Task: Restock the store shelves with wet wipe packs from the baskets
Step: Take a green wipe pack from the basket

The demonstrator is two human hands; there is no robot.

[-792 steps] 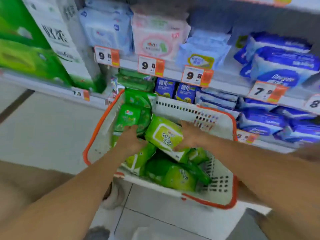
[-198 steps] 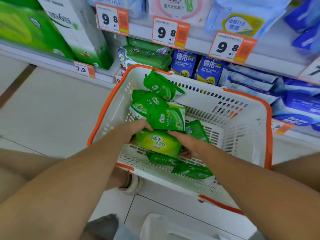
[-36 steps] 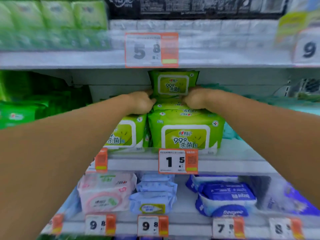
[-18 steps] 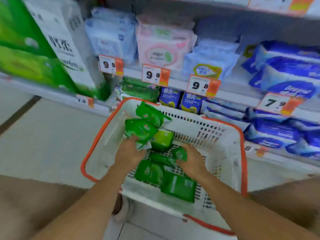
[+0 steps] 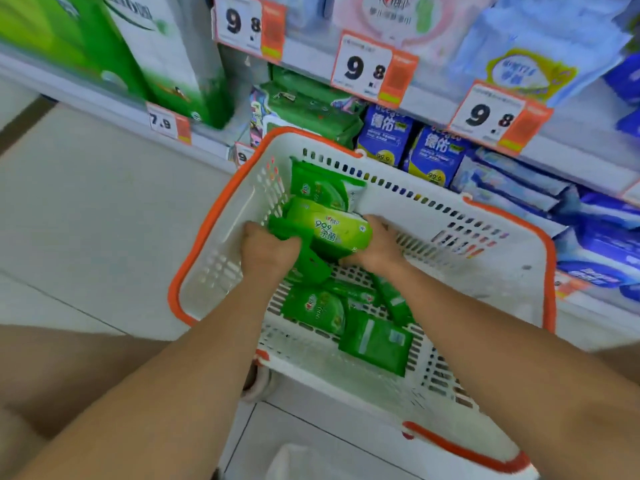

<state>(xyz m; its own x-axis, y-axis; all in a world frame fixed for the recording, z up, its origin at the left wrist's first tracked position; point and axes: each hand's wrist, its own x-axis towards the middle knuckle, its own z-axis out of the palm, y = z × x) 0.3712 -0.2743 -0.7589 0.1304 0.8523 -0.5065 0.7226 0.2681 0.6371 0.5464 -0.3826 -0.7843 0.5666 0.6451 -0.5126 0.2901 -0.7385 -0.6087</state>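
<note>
A light-green wet wipe pack (image 5: 332,233) sits inside the white, orange-rimmed basket (image 5: 485,271), gripped between the left hand (image 5: 266,252) and right hand (image 5: 375,249). The left hand's fingers also curl round darker green packs (image 5: 308,268). More green packs (image 5: 346,323) lie on the basket floor, below shelves with price tags (image 5: 372,69).

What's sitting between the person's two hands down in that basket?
In the head view, a light green wipe pack marked 999 lies between the left hand and right hand, with darker green packs bunched under it; both hands hold this bundle.
</note>
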